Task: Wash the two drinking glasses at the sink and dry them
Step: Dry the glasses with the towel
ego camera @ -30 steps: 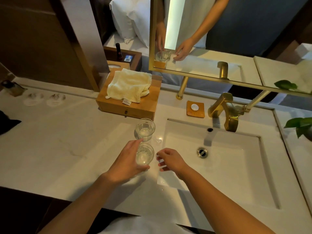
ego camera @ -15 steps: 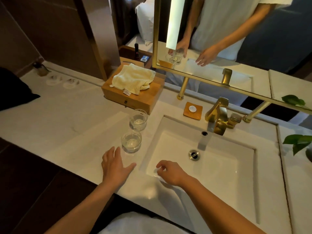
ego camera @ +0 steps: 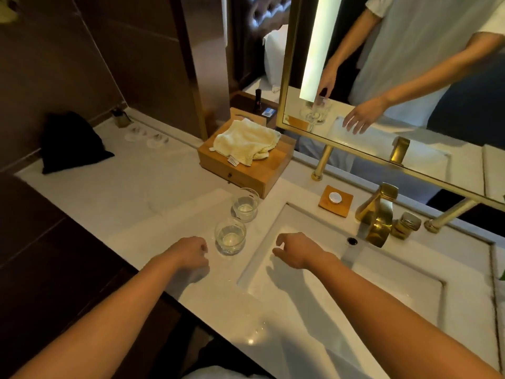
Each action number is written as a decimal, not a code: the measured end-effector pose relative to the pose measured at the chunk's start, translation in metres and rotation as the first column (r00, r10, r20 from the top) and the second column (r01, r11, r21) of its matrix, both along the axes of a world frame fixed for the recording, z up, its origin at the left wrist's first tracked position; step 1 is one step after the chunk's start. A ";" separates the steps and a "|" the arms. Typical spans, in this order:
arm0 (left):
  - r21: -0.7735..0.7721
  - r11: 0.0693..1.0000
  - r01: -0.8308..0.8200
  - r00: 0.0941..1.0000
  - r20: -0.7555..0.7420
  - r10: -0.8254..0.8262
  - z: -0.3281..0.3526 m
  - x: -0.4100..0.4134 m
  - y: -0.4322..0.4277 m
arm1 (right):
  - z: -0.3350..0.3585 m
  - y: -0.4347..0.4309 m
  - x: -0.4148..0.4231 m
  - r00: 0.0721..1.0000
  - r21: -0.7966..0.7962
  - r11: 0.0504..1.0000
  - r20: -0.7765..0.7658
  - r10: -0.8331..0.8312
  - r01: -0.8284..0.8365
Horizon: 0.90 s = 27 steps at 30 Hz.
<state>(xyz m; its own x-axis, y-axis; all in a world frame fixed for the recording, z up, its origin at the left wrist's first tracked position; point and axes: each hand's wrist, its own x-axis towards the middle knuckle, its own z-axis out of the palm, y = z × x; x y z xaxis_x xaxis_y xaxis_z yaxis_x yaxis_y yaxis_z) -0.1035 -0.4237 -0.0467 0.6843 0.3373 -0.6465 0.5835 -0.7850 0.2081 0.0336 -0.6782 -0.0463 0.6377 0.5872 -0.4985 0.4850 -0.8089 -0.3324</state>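
**Two glasses parked by the sink, both hands empty**

Head cam, looking down at a bathroom vanity. Got both drinking glasses standing upright on the white countertop (ego camera: 136, 192), just off the left edge of the sink (ego camera: 410, 272). Calling them the near glass (ego camera: 230, 236), closest to the body, and the far glass (ego camera: 245, 205) right behind it. Really close together, can't tell if actually touching. Seeing a little clear liquid in the bottom of each.

Spotted the left hand (ego camera: 191, 253) low over the countertop right beside the near glass, just short of touching it. Fingers loosely curled under, gripping nothing. Found the right hand (ego camera: 296, 248) hovering over the near-left corner of the basin, fingers relaxed and slightly bent, thumb apart, nothing in it either. Same story in the mirror (ego camera: 410, 77): spread fingers on that hand, empty.

Rest of the scene, for anyone curious. Gold faucet (ego camera: 378, 214) at the back of the sink, plus a small wooden dish (ego camera: 335, 201) just to its left carrying something round and white. Behind the far glass, a wooden box (ego camera: 246, 170) with a cream towel (ego camera: 246, 140) crumpled on top. Way off at the left end of the counter, a black pouch (ego camera: 71, 143) against the wall.
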 end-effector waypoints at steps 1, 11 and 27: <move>-0.013 0.999 -0.033 0.999 0.012 0.033 0.004 0.007 0.013 | 0.006 0.008 0.011 0.999 0.005 1.000 0.034 -0.003 0.003; 0.051 0.992 -0.114 0.859 0.507 0.072 0.038 0.124 0.069 | 0.058 0.098 0.105 0.940 0.170 0.968 0.258 -0.222 0.182; 0.127 0.986 -0.111 0.860 0.510 0.031 0.040 0.303 0.093 | 0.034 0.207 0.200 0.724 0.234 0.755 0.218 -0.654 0.612</move>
<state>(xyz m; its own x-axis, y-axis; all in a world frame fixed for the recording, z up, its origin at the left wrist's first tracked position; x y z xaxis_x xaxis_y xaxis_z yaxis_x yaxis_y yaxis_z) 0.1994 -0.3311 -0.0066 0.8733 0.4609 -0.1583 0.4849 -0.7901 0.3750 0.2336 -0.4717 -0.0128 0.9796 0.0442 -0.1961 -0.0384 -0.9164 -0.3983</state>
